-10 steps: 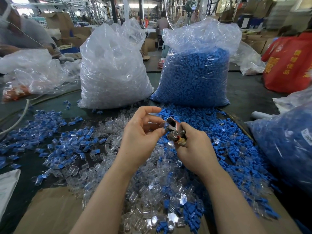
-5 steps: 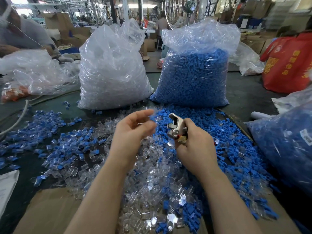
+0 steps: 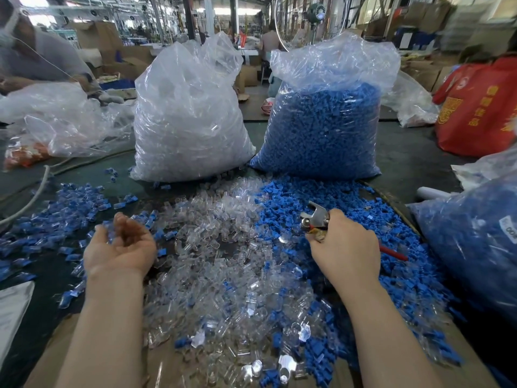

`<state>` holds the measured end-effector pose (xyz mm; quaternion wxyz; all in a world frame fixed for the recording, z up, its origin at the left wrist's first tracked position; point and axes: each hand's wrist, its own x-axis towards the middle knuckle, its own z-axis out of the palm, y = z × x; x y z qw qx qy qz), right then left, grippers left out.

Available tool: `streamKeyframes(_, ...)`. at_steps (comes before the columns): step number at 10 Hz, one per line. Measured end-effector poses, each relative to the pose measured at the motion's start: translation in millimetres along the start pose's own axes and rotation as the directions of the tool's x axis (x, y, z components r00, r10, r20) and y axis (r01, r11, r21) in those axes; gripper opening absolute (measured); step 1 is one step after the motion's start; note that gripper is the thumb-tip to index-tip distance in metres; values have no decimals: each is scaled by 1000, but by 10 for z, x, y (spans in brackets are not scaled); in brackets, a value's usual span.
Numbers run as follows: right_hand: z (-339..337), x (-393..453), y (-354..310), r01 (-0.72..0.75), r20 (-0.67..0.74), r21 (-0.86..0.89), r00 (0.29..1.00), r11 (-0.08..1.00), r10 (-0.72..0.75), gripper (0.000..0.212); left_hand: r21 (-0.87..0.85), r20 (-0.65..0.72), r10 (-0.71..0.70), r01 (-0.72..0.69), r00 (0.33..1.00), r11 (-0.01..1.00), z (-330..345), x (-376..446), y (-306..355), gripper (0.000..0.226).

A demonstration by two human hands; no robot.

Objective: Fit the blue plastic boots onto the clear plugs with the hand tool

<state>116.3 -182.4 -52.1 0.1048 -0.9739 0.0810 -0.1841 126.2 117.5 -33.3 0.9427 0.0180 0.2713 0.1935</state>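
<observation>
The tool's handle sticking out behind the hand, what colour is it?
Red, seen in the head view behind the right hand.

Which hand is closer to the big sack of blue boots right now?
Right. The right hand, gripping the hand tool, sits just in front of the sack of blue boots. The left hand is off to its left, over the assembled pieces.

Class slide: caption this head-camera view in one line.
Right hand grips the hand tool over blue boots; left hand hangs open beside clear plugs.
</observation>
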Motion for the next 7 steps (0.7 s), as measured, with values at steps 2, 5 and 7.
streamKeyframes(2, 25, 5, 41, -91, 54, 30, 995, 995, 89, 47, 187, 57, -3, -8, 998, 982, -14, -51, -116, 37)
streamKeyframes(5, 45, 30, 61, -134, 142, 5, 981, 991, 132, 52, 612, 480, 3, -337, 878, 716, 156, -378, -477, 37)
streamKeyframes(7, 16, 5, 51, -108, 93, -21, 990, 994, 110, 58, 576, 712, 13, -595, 702, 560, 204, -628, -652, 35)
